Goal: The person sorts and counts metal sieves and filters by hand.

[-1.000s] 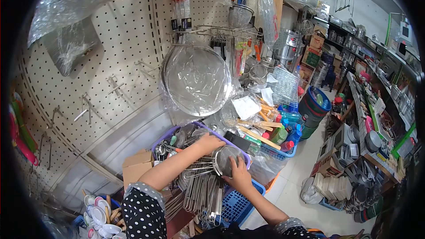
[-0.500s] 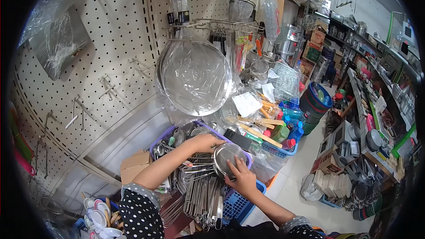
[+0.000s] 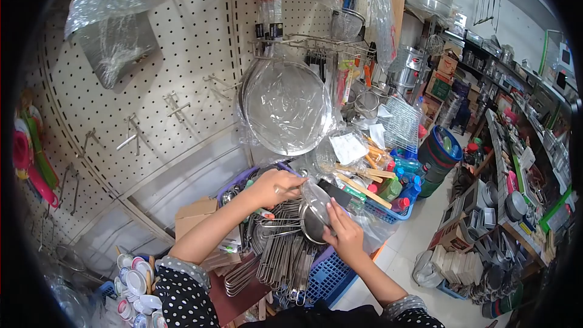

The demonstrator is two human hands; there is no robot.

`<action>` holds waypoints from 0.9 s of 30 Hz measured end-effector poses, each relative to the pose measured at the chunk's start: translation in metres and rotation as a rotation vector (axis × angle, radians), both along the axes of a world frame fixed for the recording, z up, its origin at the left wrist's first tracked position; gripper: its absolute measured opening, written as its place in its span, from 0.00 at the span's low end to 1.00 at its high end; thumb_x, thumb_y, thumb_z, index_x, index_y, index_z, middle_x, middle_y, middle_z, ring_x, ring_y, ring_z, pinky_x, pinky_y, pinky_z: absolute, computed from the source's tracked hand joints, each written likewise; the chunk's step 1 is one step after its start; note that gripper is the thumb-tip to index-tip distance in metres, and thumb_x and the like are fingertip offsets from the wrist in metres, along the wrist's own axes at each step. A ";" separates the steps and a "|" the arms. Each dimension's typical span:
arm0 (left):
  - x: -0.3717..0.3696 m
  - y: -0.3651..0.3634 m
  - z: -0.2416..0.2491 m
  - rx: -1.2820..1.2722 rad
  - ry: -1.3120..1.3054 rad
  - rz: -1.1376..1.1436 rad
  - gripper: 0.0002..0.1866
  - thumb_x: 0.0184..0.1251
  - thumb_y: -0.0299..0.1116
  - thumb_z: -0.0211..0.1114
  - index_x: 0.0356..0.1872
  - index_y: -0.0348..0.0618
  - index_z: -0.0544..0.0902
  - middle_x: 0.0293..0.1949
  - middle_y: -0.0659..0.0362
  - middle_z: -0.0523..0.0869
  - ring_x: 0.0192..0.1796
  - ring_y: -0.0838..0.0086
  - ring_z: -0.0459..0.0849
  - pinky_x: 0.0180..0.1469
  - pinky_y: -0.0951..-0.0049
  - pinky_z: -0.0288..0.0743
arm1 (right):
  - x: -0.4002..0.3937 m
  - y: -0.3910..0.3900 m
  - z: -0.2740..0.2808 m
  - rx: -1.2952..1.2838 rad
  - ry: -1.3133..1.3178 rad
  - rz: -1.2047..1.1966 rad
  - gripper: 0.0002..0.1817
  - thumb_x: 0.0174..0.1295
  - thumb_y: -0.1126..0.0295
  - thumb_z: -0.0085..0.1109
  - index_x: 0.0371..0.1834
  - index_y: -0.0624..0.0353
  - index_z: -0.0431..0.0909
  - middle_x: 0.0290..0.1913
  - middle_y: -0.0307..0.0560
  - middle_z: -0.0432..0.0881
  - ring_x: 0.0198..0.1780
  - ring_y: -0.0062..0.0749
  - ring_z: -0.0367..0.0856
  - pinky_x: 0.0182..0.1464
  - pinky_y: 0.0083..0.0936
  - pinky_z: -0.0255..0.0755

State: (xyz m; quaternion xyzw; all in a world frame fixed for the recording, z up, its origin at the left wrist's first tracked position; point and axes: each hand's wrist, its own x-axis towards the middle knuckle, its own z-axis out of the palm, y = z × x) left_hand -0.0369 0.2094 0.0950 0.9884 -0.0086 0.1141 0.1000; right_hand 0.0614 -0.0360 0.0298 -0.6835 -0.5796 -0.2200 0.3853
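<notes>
My right hand (image 3: 345, 232) is closed on the right rim of a round metal strainer (image 3: 314, 226), its fingers over the edge. A second round mesh strainer (image 3: 317, 194) is tilted up above the first, and my left hand (image 3: 277, 189) pinches at its upper left edge. Wire handles (image 3: 280, 226) stick out to the left of the strainers. Below them lies a stack of long wire-handled utensils (image 3: 279, 270). A purple-rimmed basket (image 3: 242, 176) with metal utensils is behind my left forearm.
A pegboard wall (image 3: 188, 61) with metal hooks stands ahead, with large plastic-wrapped sieves (image 3: 286, 108) hanging on it. To the right is a blue basket (image 3: 381, 211) of bottles. White-headed utensils (image 3: 136, 282) lie at lower left. Shelves (image 3: 528, 164) line the right side.
The view has shifted, so the wall appears further right. My left hand has come up with the upper strainer's edge, which now tilts away from the strainer under my right hand.
</notes>
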 end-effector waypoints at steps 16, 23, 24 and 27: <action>-0.192 -0.160 0.003 -0.463 -0.364 0.695 0.16 0.78 0.39 0.52 0.57 0.40 0.75 0.37 0.42 0.85 0.42 0.45 0.85 0.43 0.53 0.76 | -0.085 -0.003 0.016 0.019 0.859 0.477 0.16 0.79 0.69 0.41 0.58 0.67 0.75 0.48 0.53 0.85 0.45 0.28 0.84 0.51 0.24 0.76; -0.268 -0.226 -0.009 -0.637 -0.481 1.041 0.14 0.79 0.37 0.50 0.55 0.37 0.73 0.28 0.42 0.83 0.34 0.44 0.84 0.36 0.53 0.73 | -0.163 -0.009 0.023 -0.101 1.001 0.697 0.14 0.78 0.69 0.45 0.55 0.68 0.75 0.41 0.49 0.85 0.41 0.26 0.83 0.47 0.25 0.77; -0.278 -0.233 -0.011 -0.637 -0.542 1.049 0.14 0.79 0.37 0.51 0.54 0.37 0.74 0.27 0.44 0.82 0.32 0.46 0.83 0.35 0.55 0.73 | -0.175 -0.011 0.026 -0.154 1.069 0.719 0.14 0.78 0.69 0.45 0.55 0.67 0.75 0.40 0.49 0.85 0.39 0.26 0.83 0.45 0.25 0.77; -0.310 -0.251 -0.008 -0.681 -0.575 1.136 0.15 0.79 0.37 0.51 0.55 0.37 0.73 0.29 0.40 0.83 0.36 0.42 0.84 0.36 0.52 0.74 | -0.204 -0.011 0.021 -0.234 0.961 0.743 0.14 0.77 0.67 0.48 0.55 0.66 0.76 0.36 0.50 0.84 0.34 0.25 0.82 0.38 0.26 0.76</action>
